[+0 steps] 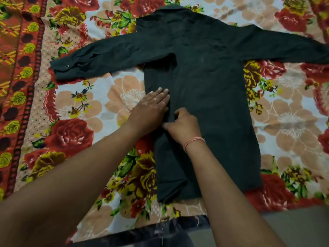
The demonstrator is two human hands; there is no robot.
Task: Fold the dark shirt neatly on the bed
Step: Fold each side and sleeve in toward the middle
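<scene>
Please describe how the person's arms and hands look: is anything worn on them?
Both forearms are bare, with no sleeves in view. The right hand has a thin pink thread bracelet around its wrist. The left hand shows no ring, watch or band.

Floral-sheeted bed (110, 97), grey floor (293, 229)

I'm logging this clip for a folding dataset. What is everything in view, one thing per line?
dark shirt: one, blackish, spread on the bed with the collar far from the camera, both sleeves out, picture-left side folded inward
bedsheet: one, floral red, peach and yellow, under the shirt
cuff button: one, dark, on the picture-left sleeve end
floor: grey strip, lower right
thread bracelet: one, pink, on the right wrist
left hand: one, flat on the folded edge
right hand: one, gripping shirt fabric beside it
</scene>
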